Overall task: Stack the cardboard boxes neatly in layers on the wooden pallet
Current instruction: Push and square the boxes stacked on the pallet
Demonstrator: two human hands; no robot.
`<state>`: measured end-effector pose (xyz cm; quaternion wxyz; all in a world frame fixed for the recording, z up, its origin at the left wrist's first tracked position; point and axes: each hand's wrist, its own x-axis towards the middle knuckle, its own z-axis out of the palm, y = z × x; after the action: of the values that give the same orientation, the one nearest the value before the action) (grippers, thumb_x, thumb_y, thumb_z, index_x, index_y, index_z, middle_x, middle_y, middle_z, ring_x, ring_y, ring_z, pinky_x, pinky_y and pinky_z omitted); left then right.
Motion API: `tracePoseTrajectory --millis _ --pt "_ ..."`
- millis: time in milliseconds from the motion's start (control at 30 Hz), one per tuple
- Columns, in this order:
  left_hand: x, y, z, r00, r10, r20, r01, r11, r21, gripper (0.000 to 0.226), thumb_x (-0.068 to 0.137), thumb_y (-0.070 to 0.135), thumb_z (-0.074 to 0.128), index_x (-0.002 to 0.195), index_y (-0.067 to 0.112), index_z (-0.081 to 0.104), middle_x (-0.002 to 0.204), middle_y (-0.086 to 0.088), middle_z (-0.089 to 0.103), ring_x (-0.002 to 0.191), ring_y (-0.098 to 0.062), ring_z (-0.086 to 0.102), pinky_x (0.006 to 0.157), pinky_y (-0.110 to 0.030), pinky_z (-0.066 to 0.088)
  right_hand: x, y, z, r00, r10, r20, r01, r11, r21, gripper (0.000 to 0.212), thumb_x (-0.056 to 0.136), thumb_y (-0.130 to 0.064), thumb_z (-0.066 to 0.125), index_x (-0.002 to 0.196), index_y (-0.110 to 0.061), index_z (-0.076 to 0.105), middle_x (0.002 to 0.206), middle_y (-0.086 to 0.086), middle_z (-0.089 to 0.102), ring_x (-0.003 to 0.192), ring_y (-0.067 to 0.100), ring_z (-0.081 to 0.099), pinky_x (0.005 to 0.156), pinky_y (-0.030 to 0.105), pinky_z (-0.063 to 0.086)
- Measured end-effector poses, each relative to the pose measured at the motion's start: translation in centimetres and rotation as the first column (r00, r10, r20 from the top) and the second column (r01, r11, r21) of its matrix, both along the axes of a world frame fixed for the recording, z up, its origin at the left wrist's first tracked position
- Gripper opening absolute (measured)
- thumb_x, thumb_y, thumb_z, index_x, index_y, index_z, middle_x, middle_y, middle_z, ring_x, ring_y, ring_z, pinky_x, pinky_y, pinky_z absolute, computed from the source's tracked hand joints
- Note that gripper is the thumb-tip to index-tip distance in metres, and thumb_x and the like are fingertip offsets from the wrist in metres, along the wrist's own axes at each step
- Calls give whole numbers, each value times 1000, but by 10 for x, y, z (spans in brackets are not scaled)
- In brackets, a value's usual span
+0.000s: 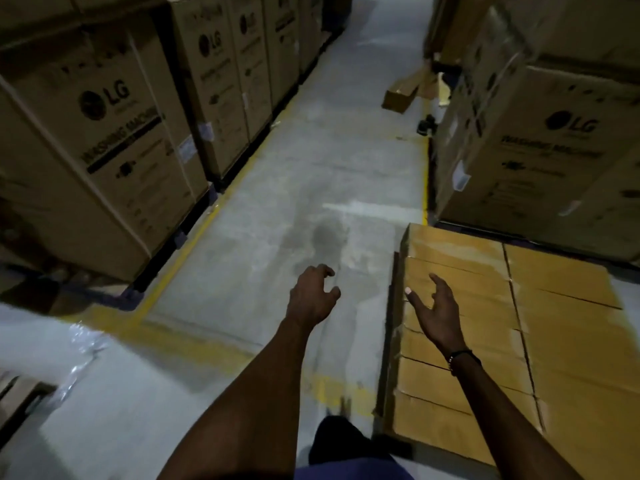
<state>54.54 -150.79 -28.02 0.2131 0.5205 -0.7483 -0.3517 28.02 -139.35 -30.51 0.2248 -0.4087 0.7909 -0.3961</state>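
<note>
A layer of flat brown cardboard boxes lies side by side at the lower right, their tops level; the pallet under them is hidden. My right hand hovers over the left edge of these boxes, fingers spread and holding nothing. Left of the stack, my left hand hangs over the bare floor with fingers loosely curled, also holding nothing. Both forearms reach forward from the bottom of the head view.
Tall washing-machine cartons line the left of the aisle, and more cartons stand on the right. A long loose box lies on the floor farther down. Yellow floor lines edge the grey concrete aisle. Plastic wrap sits lower left.
</note>
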Motion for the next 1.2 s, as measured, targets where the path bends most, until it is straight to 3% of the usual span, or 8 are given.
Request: tracePoseTrajectory --millis 200,467,733,967,1200 --pt "-18 -85 7 987 -155 33 156 987 -27 40 90 31 70 127 18 60 127 -6 59 114 -26 59 97 -47 51 1 -46 2 994 -111 0 111 994 8 83 90 -60 66 156 -21 35 163 6 33 147 31 37 116 55 38" --pt "-56 -255 40 925 -340 170 351 935 -43 41 90 32 74 127 20 62 126 -8 58 116 -26 57 99 -44 50 -21 -153 -3 974 -226 18 226 974 2 77 94 -49 68 156 -17 34 161 8 36 143 30 39 116 52 38" --pt "-128 -393 89 894 -431 120 442 893 -83 38 88 24 77 123 14 66 125 -12 63 112 -29 61 96 -39 50 -59 -250 7 944 -330 10 330 944 25 76 95 -49 67 156 -20 34 163 8 33 147 31 35 117 53 35" --pt "-198 -472 117 741 -640 206 665 742 -84 43 91 22 74 130 8 62 132 -14 62 117 -28 59 89 -27 43 -88 -307 18 910 -412 -50 414 910 36 75 95 -49 66 156 -19 35 162 9 34 145 32 36 116 54 36" --pt "-248 -545 96 684 -694 225 720 691 -56 44 88 28 75 127 11 64 131 -14 61 123 -31 54 98 -37 46 -94 -372 23 848 -524 -84 527 850 15 74 96 -48 66 156 -20 34 162 8 34 144 31 39 115 53 38"
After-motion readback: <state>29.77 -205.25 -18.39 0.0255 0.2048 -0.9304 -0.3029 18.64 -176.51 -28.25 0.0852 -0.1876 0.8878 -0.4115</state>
